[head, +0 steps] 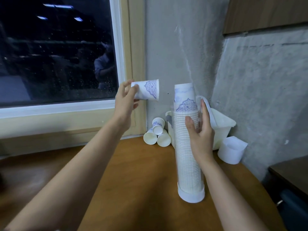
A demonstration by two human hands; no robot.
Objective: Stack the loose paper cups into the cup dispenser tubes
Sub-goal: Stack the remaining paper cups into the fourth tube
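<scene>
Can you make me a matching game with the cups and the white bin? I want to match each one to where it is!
1 held cup
2 cup stack
3 three loose cups
4 white bin

A lying sideways on the table
B standing inside the clear tube
C in the left hand
D standing behind the tube

Pairs: 1-C, 2-B, 3-A, 4-D
</scene>
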